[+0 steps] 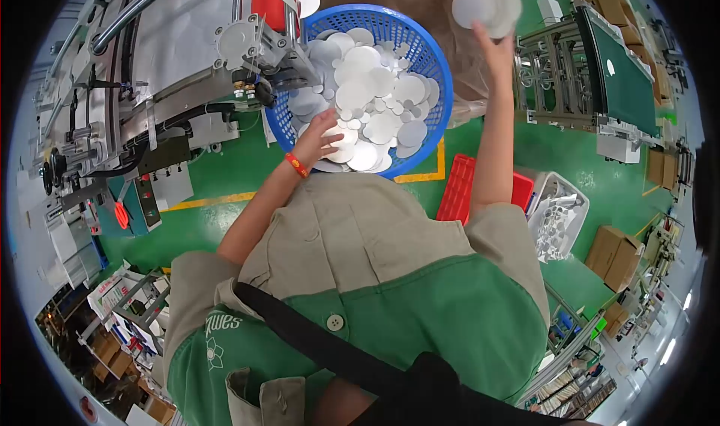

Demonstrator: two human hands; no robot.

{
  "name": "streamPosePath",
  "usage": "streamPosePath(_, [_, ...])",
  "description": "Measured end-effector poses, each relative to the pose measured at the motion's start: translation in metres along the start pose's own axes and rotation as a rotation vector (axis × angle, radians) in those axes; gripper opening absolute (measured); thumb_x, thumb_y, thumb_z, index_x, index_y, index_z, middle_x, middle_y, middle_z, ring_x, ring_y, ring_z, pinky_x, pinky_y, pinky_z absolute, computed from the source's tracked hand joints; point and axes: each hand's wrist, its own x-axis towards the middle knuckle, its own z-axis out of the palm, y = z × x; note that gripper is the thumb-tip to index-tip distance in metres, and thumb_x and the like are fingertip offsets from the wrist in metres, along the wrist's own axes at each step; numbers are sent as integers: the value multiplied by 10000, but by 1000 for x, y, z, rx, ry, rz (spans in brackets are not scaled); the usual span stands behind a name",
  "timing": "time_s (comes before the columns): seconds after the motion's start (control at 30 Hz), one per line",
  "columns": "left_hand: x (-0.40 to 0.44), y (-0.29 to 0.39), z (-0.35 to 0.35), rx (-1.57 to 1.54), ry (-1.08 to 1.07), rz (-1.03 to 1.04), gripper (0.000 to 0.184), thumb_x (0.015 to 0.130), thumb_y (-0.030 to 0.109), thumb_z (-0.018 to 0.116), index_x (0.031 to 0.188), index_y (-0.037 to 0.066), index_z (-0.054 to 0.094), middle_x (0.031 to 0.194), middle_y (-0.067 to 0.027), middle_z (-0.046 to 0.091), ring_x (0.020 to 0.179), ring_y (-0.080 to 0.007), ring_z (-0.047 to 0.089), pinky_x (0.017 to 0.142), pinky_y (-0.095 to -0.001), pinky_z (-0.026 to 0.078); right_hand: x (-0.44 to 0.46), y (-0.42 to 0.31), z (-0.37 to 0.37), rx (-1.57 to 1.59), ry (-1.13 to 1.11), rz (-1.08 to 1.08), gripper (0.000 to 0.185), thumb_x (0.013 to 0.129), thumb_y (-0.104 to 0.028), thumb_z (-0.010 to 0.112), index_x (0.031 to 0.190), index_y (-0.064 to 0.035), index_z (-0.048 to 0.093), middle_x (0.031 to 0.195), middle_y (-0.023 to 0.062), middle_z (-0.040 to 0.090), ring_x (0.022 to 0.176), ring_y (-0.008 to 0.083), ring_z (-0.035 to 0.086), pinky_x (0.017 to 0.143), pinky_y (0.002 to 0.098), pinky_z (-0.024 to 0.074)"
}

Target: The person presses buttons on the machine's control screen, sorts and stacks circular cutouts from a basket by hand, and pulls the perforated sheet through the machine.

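Standing beside the blue basket (pixel 427 55): a machine (pixel 180 88), its metal end hiding part of the basket's left edge.
Basket: well filled, so most of what it carries looks left to handle.
Disc heap (pixel 356 94): white and greyish rounds, large and small mixed, spread from the basket's far edge to its near edge; no sorting by size shows.
White bin (pixel 576 214): on the floor, well apart from the basket's near right corner, with small pale pieces inside; whether these count as finished, I cannot tell.
Right hand (pixel 492 42): pinched on several overlapping held discs (pixel 487 7), raised beyond the basket's far right edge; this small batch is out, its exact count blurred.
Left hand (pixel 319 137): fingers apart, gripping nothing visible, over the discs near the left edge; contact unclear.
Lone disc (pixel 308 2): just outside the far left edge.
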Motion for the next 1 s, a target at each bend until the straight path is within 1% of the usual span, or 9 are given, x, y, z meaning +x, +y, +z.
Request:
streamPosePath(0.07, [-9, 1, -1, 42, -6, 2, 509, 919, 388, 495, 1361, 182, 354, 1324, -71, 399, 1127, -209, 522, 865, -331, 447, -9, 62, 7, -694, 286, -67, 616, 739, -241, 763, 1221, 17, 479, 1133, 169, 593, 1041, 238, 565, 917, 336, 419])
streamPosePath(0.17, [-9, -2, -2, 45, 15, -34, 460, 900, 350, 536, 1309, 169, 429, 1230, -22, 488, 1095, -171, 540, 839, -296, 449, -47, 58, 53, -438, -155, -149, 402, 743, -160, 723, 1102, -34, 595, 977, 85, 654, 896, 175, 620, 782, 296, 489])
streamPosePath(0.2, [-8, -1, 0, 46, 33, -55, 432, 898, 333, 543, 1288, 170, 452, 1228, -18, 494, 1087, -159, 541, 836, -282, 439, -62, 74, 75, -268, -399, 64, 388, 747, -158, 723, 1103, -48, 613, 953, 54, 668, 860, 163, 636, 750, 274, 502])
streamPosePath(0.3, [-6, -2, 5, 94, -42, -22, 407, 916, 330, 518, 1285, 169, 456, 1268, -23, 477, 1077, -147, 539, 847, -270, 415, -99, 107, 129, -442, -746, -9, 822, 643, -373, 785, 1341, -109, 440, 1248, 134, 556, 1142, 284, 535, 965, 358, 413])
streamPosePath(0.47, [-7, -6, 4, 129, -39, 43, 386, 919, 339, 500, 1262, 165, 477, 1196, 2, 523, 1047, -144, 536, 844, -287, 410, -121, 113, 162, -599, -911, 79, 984, 549, -349, 824, 1369, -68, 357, 1278, 194, 513, 1125, 325, 537, 945, 371, 427])
streamPosePath(0.57, [-10, -7, 0, 96, -18, 9, 358, 918, 333, 500, 1239, 175, 505, 1189, 23, 532, 1021, -118, 545, 836, -276, 405, -114, 120, 154, -538, -988, 319, 579, 560, -314, 822, 1046, -43, 662, 963, 137, 676, 883, 267, 648, 808, 347, 487])
streamPosePath(0.6, [-12, -5, 1, 94, -9, 13, 358, 918, 331, 501, 1240, 175, 505, 1189, 22, 532, 1022, -120, 545, 836, -277, 404, -112, 113, 146, -519, -930, 321, 411, 580, -308, 813, 865, -30, 713, 843, 116, 692, 785, 225, 662, 743, 329, 501])
streamPosePath(0.87, [-7, -5, -3, 109, 21, 48, 365, 931, 286, 490, 1272, 156, 476, 1270, -22, 500, 1075, -132, 547, 850, -268, 401, -113, 50, 75, -101, -420, 218, 202, 695, -175, 759, 819, -33, 688, 728, 45, 665, 674, 108, 601, 630, 266, 470])
streamPosePath(1.0, [12, -11, -3, 113, 42, 98, 511, 869, 291, 599, 1309, 123, 403, 1249, -58, 504, 1064, -157, 552, 836, -276, 422, -121, 54, 64, -290, -343, 234, 169, 733, -161, 741, 846, -46, 690, 728, 40, 665, 656, 85, 576, 613, 255, 459])
